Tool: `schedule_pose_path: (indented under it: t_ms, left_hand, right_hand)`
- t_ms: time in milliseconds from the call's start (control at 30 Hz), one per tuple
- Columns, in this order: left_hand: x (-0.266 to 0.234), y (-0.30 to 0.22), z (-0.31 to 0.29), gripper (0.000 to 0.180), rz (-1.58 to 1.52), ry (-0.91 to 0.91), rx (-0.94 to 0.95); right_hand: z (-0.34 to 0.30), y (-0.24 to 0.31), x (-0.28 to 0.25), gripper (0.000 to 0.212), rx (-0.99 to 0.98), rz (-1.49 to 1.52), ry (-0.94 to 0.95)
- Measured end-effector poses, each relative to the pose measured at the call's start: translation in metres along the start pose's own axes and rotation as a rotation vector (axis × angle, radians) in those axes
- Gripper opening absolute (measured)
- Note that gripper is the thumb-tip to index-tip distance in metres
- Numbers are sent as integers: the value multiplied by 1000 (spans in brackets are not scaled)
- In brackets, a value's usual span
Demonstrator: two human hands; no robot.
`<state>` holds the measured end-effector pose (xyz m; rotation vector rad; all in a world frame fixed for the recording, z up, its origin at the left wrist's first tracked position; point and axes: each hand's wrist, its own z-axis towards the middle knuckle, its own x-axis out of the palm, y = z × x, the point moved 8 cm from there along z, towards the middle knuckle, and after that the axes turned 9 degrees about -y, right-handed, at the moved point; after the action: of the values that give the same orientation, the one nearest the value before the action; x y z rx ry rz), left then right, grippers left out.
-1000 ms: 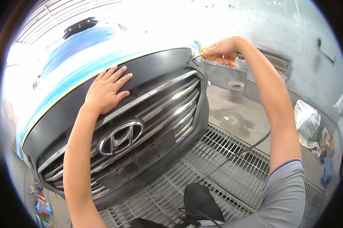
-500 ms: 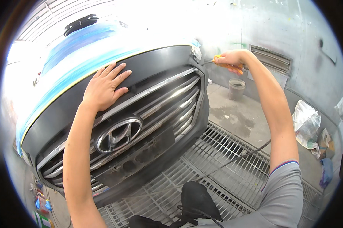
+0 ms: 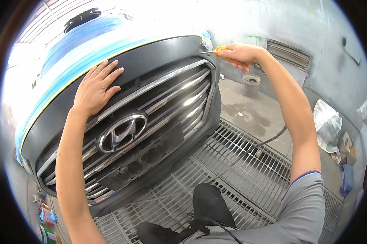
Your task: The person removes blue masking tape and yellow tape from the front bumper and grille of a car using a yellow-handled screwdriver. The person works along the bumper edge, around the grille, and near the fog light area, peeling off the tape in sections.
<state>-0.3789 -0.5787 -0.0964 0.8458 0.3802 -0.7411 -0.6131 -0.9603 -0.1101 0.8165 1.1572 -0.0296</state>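
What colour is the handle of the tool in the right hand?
Orange handle, gripped by the right hand, seen in the head view.

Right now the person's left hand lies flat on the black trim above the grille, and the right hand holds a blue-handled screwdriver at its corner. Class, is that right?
Not quite. In the head view the screwdriver in the right hand has an orange handle, not blue. The left hand does lie flat on the black trim above the grille.

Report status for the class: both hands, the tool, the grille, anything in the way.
Left hand flat on black car grille surround. Right hand gripping orange-handled screwdriver, tip at grille's upper corner. Nothing blocking; black cable lies on floor grate below.
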Motion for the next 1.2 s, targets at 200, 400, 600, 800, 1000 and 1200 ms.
schedule_pose_path:
  t_ms: [200, 400, 600, 800, 1000, 1200]
  left_hand:
    - [1, 0, 0, 59, 14, -21, 1]
    - [0, 1, 0, 59, 13, -20, 7]
    - [1, -1, 2, 60, 8, -31, 21]
    - [1, 1, -1, 59, 17, -46, 12]
    - [2, -2, 4, 59, 13, -62, 18]
    - [5, -2, 3, 59, 13, -63, 15]
  right_hand:
    - [-2, -8, 10, 51, -41, -12, -29]
    - [-2, -37, 18, 51, 21, 18, -100]
    - [-6, -47, 19, 54, 59, 1, -144]
    - [-19, -36, 37, 54, 29, -29, -212]
    - [-4, -82, 60, 54, -144, -66, -539]
    - [-4, -90, 92, 57, -144, 38, -590]
